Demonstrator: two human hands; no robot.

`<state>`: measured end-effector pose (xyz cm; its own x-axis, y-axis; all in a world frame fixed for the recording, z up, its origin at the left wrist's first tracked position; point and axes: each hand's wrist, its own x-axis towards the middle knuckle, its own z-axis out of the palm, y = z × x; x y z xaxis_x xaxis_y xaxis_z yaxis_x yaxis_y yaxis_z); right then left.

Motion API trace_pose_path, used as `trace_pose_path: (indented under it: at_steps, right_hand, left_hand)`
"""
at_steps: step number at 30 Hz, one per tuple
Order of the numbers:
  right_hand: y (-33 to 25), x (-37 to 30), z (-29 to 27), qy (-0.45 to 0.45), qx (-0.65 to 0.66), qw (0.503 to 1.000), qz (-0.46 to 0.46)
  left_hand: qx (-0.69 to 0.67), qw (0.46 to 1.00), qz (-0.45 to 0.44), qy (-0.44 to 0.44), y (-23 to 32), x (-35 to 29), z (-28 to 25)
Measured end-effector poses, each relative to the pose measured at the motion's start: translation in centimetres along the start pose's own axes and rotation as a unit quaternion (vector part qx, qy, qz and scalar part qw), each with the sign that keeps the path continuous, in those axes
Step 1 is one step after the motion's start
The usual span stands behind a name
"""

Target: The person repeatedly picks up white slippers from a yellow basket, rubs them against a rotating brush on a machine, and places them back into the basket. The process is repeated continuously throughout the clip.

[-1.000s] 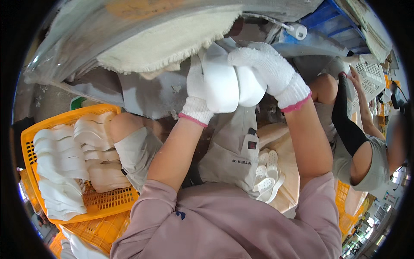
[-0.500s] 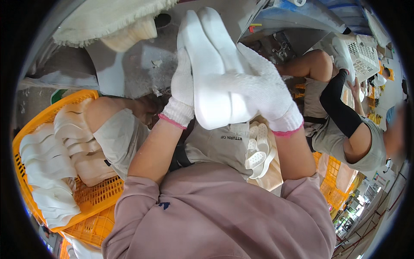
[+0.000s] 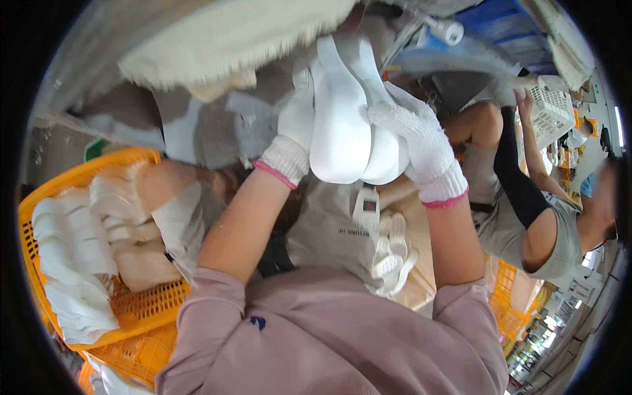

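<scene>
Two smooth white shoe soles (image 3: 341, 135) stand side by side, held up in front of me with their rounded ends towards me. My left hand (image 3: 296, 122), in a white knitted glove with a pink cuff, is closed on the left edge of the pair. On the opposite edge, my right hand (image 3: 418, 138) in a matching glove grips the other sole, its thumb lying over the top. Parts of the fingers are hidden behind the soles. Beyond the hands hangs a large cream, fringed buffing wheel (image 3: 243, 43).
An orange basket (image 3: 155, 303) at my left holds several stacked white soles (image 3: 72, 230). Perforated white pieces (image 3: 392, 253) lie in a box by my lap. On the right sits a co-worker (image 3: 526, 191) with a black sleeve, near a white crate (image 3: 552, 112).
My right hand has slid off the top of the soles to their right edge. The soles have shifted right within the view, and the wheel appears larger and further right.
</scene>
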<state>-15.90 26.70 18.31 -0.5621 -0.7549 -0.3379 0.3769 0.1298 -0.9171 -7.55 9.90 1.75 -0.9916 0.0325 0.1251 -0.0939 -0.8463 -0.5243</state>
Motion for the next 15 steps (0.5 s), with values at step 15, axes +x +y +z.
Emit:
trace_pose_path:
  at_steps: [15]
  right_hand:
    - [0.7,2.7,15.9,-0.165,-0.365,0.91,-0.105]
  left_hand:
    - [0.295,0.927,0.211,0.095,0.1,-13.2,9.9]
